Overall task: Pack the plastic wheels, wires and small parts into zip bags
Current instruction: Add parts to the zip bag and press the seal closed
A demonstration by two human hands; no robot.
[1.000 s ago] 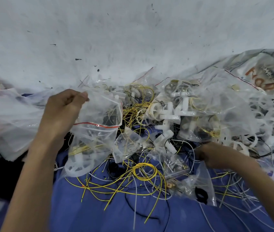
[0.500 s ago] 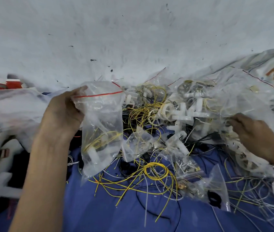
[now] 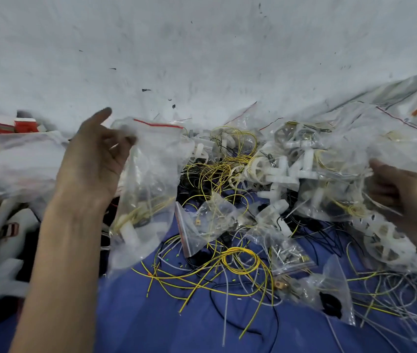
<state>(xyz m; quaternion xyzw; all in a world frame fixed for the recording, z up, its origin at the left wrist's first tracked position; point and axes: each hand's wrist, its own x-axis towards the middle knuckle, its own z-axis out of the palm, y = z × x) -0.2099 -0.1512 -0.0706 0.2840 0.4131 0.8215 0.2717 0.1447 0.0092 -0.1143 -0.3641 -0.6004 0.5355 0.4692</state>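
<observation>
My left hand [image 3: 93, 159] pinches the top corner of a clear zip bag [image 3: 148, 189] with a red seal line, holding it upright above the blue cloth; yellow wire and a white plastic part lie in its bottom. My right hand [image 3: 400, 189] reaches into a heap of clear bags and white plastic wheels [image 3: 385, 245] at the right, fingers curled in the plastic; what they grip is blurred. Loose yellow wires [image 3: 230, 263] coil in the middle. White plastic parts [image 3: 283, 171] pile up behind them.
Several small filled zip bags [image 3: 288, 253] lie on the blue cloth [image 3: 151, 322]. A large white sack [image 3: 405, 103] rises at the right. White plastic pieces [image 3: 3, 240] and red-white boxes [image 3: 16, 124] sit at the left. A grey wall stands behind.
My left hand raised the zip bag and turned it upright, seal on top. My right hand moved from the small bags in the middle up and right into the wheel heap.
</observation>
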